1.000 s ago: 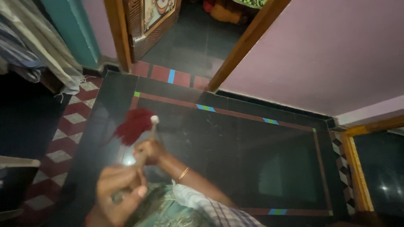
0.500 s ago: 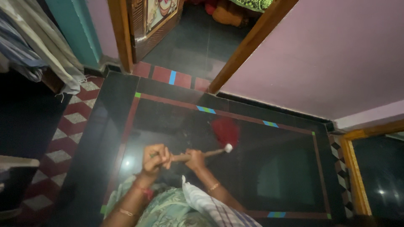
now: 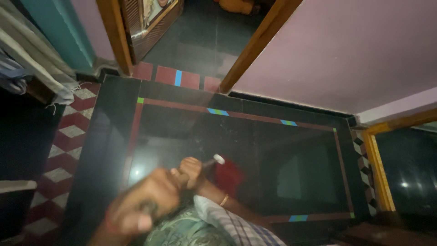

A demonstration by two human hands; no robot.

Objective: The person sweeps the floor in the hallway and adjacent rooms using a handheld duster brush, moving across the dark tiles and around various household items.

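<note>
Since half a second ago, the red mop head (image 3: 229,175) had swung back toward the person's body, near the lower edge of the floor's bordered panel. The left hand (image 3: 143,205), blurred and close to the camera, was closed around the lower part of the wooden handle (image 3: 200,167). The right hand (image 3: 190,171) gripped the same handle just below its white end cap (image 3: 219,159). Both were over the black polished floor (image 3: 282,155), inside its red border strip (image 3: 182,106). A wooden door frame (image 3: 255,45) stood beyond the far edge.
</note>
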